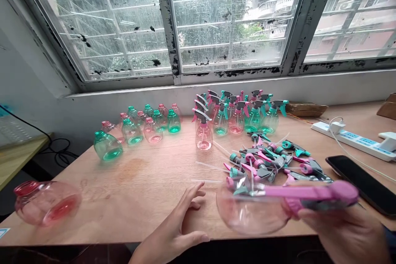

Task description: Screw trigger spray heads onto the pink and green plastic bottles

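My right hand (343, 235) at the lower right grips a pink spray bottle (250, 210) with a pink and grey trigger head (321, 196), held on its side above the table's near edge. My left hand (179, 231) lies open on the wooden table (148, 181), fingers spread, holding nothing, just left of that bottle. A pile of loose pink and teal trigger heads (269, 161) with clear tubes lies beyond the held bottle.
Several headless bottles (148, 126) stand at the back left; a teal one (108, 146) and a pink one (46, 202) lie on their sides. Assembled spray bottles (238, 111) stand by the window wall. A phone (361, 181) and power strip (355, 140) lie right.
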A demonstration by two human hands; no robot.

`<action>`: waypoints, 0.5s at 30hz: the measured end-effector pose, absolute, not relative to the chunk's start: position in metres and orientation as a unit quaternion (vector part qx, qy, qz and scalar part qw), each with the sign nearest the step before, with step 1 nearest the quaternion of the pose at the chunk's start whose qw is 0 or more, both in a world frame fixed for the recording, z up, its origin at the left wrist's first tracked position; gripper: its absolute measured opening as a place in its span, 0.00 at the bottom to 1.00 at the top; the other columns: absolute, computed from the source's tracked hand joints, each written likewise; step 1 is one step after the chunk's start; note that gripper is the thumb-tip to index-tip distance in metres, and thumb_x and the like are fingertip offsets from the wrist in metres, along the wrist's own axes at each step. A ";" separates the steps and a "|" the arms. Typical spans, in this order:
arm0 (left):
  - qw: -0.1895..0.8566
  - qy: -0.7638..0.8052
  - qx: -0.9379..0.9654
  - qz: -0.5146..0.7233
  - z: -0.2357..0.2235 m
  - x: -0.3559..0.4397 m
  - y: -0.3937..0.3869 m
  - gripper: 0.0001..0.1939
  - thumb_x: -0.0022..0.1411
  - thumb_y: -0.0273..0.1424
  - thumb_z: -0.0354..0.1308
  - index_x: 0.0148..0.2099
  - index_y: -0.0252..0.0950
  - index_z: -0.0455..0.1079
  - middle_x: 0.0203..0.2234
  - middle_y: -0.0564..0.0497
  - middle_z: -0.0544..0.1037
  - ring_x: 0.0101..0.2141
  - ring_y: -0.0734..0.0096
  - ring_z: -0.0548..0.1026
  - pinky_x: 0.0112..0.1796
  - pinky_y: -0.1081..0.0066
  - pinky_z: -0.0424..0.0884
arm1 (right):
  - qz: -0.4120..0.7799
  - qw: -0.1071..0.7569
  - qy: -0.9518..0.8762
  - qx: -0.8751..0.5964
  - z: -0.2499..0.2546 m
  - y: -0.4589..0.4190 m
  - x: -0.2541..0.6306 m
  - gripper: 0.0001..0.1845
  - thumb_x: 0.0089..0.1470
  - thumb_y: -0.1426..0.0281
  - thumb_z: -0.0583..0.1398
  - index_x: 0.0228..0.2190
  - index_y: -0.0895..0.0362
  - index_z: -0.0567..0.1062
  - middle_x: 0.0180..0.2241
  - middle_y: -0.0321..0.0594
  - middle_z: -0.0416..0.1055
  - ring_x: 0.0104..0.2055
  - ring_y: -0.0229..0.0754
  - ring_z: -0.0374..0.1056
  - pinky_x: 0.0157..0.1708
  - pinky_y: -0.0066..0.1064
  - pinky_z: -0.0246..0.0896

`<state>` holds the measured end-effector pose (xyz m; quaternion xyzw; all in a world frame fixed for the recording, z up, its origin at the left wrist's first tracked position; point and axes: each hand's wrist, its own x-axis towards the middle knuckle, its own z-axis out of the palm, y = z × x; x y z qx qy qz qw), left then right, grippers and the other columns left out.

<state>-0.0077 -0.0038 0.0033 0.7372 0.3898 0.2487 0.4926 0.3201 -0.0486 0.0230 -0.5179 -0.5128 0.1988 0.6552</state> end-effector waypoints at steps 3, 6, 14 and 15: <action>0.486 0.374 0.750 0.248 0.006 -0.007 -0.003 0.42 0.64 0.28 0.64 0.71 0.58 0.47 0.70 0.50 0.52 0.63 0.54 0.63 0.63 0.53 0.60 | 0.122 0.608 -0.514 -0.593 0.067 -0.018 0.336 0.17 0.48 0.50 0.69 0.35 0.47 0.83 0.25 0.40 0.79 0.30 0.56 0.76 0.23 0.39 0.70; 0.474 0.362 0.766 0.241 0.009 -0.006 -0.003 0.35 0.68 0.26 0.58 0.70 0.56 0.52 0.72 0.51 0.48 0.64 0.55 0.62 0.63 0.55 0.61 | 0.140 0.564 -0.581 -0.569 0.100 0.036 0.341 0.21 0.50 0.48 0.67 0.31 0.53 0.80 0.19 0.38 0.77 0.22 0.48 0.73 0.19 0.33 0.65; 0.435 0.371 0.784 0.241 0.011 -0.004 -0.005 0.28 0.69 0.26 0.54 0.68 0.48 0.58 0.72 0.47 0.50 0.70 0.50 0.49 0.62 0.54 0.62 | 0.034 0.424 -0.723 -0.545 0.086 0.157 0.331 0.24 0.57 0.46 0.61 0.27 0.55 0.74 0.19 0.40 0.76 0.22 0.47 0.72 0.22 0.32 0.56; 0.429 0.371 0.787 0.242 0.011 -0.004 -0.006 0.29 0.69 0.25 0.55 0.68 0.48 0.58 0.72 0.47 0.49 0.70 0.50 0.50 0.62 0.54 0.62 | 0.037 0.424 -0.721 -0.547 0.081 0.165 0.330 0.24 0.57 0.46 0.60 0.27 0.55 0.74 0.20 0.41 0.77 0.22 0.48 0.72 0.22 0.32 0.56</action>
